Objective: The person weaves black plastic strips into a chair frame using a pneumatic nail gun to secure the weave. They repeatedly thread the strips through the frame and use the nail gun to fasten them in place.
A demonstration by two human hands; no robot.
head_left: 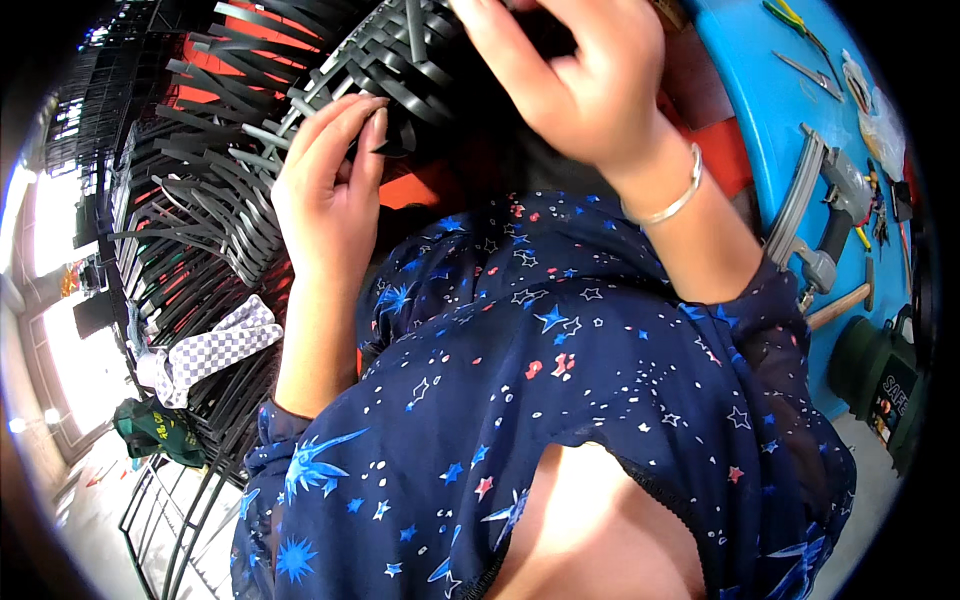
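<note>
Both hands at the dark woven strips, up at the top of the view.

The left hand point(325, 190) has fingers pressed together, tips pinching a grey strip point(385, 135). The right hand point(570, 85) curls its fingers down into the weave point(390, 50) just beside; what it grips is hidden. A silver bangle point(672, 205) circles that wrist. Farther right, a blue table point(770, 100) carries a staple gun point(835, 215); a checkered cloth point(215, 345) lies lower left.

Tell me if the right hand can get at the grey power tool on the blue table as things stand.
Probably yes: the right hand is busy on the dark woven strips, but nothing stands between it and the power tool on the blue table.
</note>
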